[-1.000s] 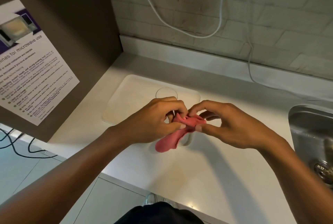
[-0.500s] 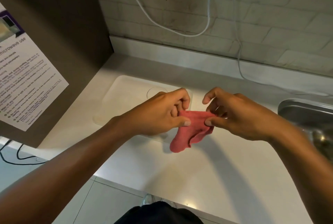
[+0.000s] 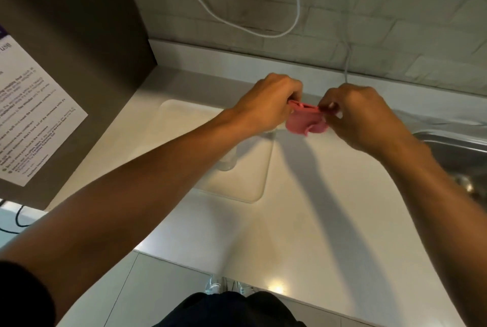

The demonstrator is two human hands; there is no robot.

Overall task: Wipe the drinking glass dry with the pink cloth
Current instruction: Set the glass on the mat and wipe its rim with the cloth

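Both my hands hold the pink cloth (image 3: 307, 120) stretched between them, raised above the white counter. My left hand (image 3: 271, 105) pinches its left edge and my right hand (image 3: 361, 116) pinches its right edge. The cloth sags in loose folds below my fingers. The clear drinking glass (image 3: 229, 160) stands on the white mat (image 3: 253, 184), mostly hidden under my left forearm; only its lower part shows.
A steel sink (image 3: 458, 147) lies at the right. A dark cabinet side with a printed microwave notice (image 3: 34, 121) stands at the left. White cables (image 3: 263, 29) hang on the tiled wall behind. The counter's front edge (image 3: 210, 271) runs near my body.
My hands have lifted the pink cloth up and away from me, pulling it taut. The view has tilted down, so the glass now sits beneath my left forearm.
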